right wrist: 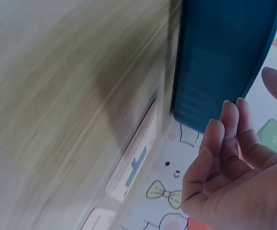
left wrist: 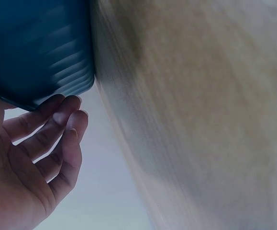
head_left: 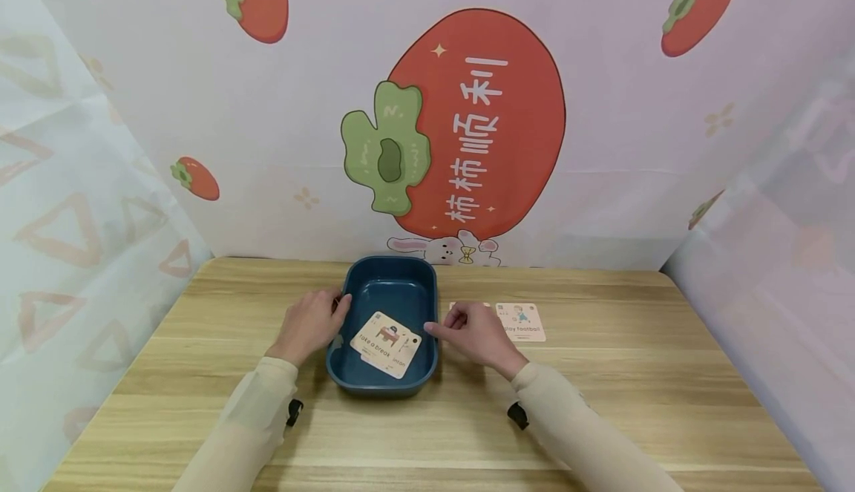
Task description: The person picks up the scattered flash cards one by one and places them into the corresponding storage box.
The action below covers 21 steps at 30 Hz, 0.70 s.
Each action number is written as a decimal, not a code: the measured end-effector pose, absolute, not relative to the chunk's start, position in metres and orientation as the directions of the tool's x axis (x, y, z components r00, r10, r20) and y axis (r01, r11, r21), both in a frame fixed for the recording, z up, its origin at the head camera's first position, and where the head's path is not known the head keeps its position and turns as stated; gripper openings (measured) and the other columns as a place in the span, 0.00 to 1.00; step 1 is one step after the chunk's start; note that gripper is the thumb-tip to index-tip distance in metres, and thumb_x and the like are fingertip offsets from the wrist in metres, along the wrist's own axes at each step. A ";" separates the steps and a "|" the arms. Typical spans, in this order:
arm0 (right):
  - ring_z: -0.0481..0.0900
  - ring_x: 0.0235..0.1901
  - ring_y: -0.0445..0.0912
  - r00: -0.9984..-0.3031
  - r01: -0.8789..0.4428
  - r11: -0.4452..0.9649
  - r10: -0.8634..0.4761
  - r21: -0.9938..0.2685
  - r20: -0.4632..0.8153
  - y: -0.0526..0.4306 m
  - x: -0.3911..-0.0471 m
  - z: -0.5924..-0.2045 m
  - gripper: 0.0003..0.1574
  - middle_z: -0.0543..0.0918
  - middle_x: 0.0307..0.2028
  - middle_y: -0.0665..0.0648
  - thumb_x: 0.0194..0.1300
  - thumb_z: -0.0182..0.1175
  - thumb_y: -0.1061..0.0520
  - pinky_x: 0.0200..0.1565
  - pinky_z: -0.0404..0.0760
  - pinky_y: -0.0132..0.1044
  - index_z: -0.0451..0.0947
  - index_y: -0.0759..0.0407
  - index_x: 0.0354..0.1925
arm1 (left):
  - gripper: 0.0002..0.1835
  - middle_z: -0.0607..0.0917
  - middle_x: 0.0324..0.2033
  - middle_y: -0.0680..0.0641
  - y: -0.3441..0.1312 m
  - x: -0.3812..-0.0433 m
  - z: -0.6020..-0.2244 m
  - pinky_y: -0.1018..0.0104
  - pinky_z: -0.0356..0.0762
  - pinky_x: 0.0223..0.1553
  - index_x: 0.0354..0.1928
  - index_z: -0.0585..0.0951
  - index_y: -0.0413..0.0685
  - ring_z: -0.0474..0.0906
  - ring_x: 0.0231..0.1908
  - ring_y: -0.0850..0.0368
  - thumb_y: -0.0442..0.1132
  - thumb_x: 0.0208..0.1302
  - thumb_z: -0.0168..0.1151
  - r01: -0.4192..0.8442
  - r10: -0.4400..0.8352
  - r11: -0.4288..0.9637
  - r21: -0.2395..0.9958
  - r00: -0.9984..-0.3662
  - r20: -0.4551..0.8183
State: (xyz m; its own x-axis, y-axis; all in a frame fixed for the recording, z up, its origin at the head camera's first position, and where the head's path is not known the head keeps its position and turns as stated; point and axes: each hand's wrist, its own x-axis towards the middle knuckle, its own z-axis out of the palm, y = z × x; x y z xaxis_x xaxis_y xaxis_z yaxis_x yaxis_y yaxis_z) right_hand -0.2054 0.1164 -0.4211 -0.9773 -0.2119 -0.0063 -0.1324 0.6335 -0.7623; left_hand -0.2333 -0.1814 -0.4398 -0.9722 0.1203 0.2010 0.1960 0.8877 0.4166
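Observation:
A blue plastic bin (head_left: pixel 390 288) stands on the table, holding overlapping picture cards (head_left: pixel 386 343); the top one reads "take a break". My left hand (head_left: pixel 312 325) grips the bin's left rim, its thumb over the edge and its fingers against the outer wall (left wrist: pixel 38 52). At the right rim is my right hand (head_left: pixel 477 335), its thumb reaching over the edge and its fingers loosely bent. In the right wrist view those fingers (right wrist: pixel 229 124) are beside the bin's outer wall (right wrist: pixel 219 62), with a space between thumb and fingers. Whether they touch the wall I cannot tell.
Right of the bin lies a "play football" card (head_left: pixel 521 321). Another card (head_left: pixel 456 305) beside it is mostly hidden behind my right hand. The wooden table (head_left: pixel 601 403) meets a printed backdrop (head_left: pixel 601 180) at the back, with fabric at both sides.

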 end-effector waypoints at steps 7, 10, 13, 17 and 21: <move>0.76 0.26 0.46 -0.977 -0.149 0.617 -0.212 -0.773 0.019 0.131 -0.206 -0.422 0.17 0.79 0.25 0.51 0.62 0.73 0.45 0.30 0.76 0.37 0.80 0.53 0.30 | 0.16 0.81 0.24 0.48 -0.182 -0.233 -0.439 0.59 0.71 0.25 0.39 0.84 0.40 0.75 0.24 0.52 0.45 0.76 0.55 0.197 0.126 0.884 0.425 -0.974 0.189; 0.75 0.26 0.46 -0.976 -0.162 0.613 -0.218 -0.773 0.032 0.138 -0.207 -0.423 0.15 0.79 0.25 0.51 0.62 0.73 0.48 0.30 0.76 0.37 0.80 0.54 0.30 | 0.16 0.79 0.23 0.48 -0.182 -0.232 -0.439 0.60 0.70 0.24 0.38 0.83 0.41 0.74 0.24 0.53 0.46 0.76 0.55 0.194 0.125 0.884 0.426 -0.975 0.184; 0.75 0.28 0.47 -0.973 -0.172 0.616 -0.227 -0.769 0.036 0.144 -0.207 -0.423 0.13 0.79 0.26 0.51 0.62 0.73 0.49 0.31 0.76 0.37 0.80 0.54 0.30 | 0.16 0.78 0.22 0.49 -0.182 -0.232 -0.439 0.60 0.69 0.24 0.37 0.83 0.41 0.73 0.23 0.53 0.46 0.76 0.55 0.197 0.130 0.883 0.427 -0.975 0.183; 0.76 0.30 0.47 -0.970 -0.183 0.624 -0.241 -0.760 0.036 0.153 -0.207 -0.423 0.13 0.80 0.27 0.50 0.63 0.73 0.48 0.32 0.76 0.38 0.81 0.53 0.31 | 0.16 0.78 0.22 0.49 -0.182 -0.232 -0.439 0.60 0.69 0.24 0.35 0.83 0.42 0.73 0.23 0.53 0.46 0.76 0.55 0.201 0.130 0.883 0.424 -0.973 0.190; 0.76 0.31 0.46 -0.968 -0.195 0.633 -0.248 -0.749 0.043 0.164 -0.208 -0.424 0.13 0.80 0.29 0.50 0.63 0.72 0.48 0.33 0.77 0.37 0.81 0.54 0.33 | 0.16 0.78 0.22 0.48 -0.182 -0.232 -0.439 0.60 0.69 0.24 0.35 0.82 0.42 0.74 0.23 0.52 0.46 0.76 0.56 0.202 0.129 0.885 0.420 -0.972 0.195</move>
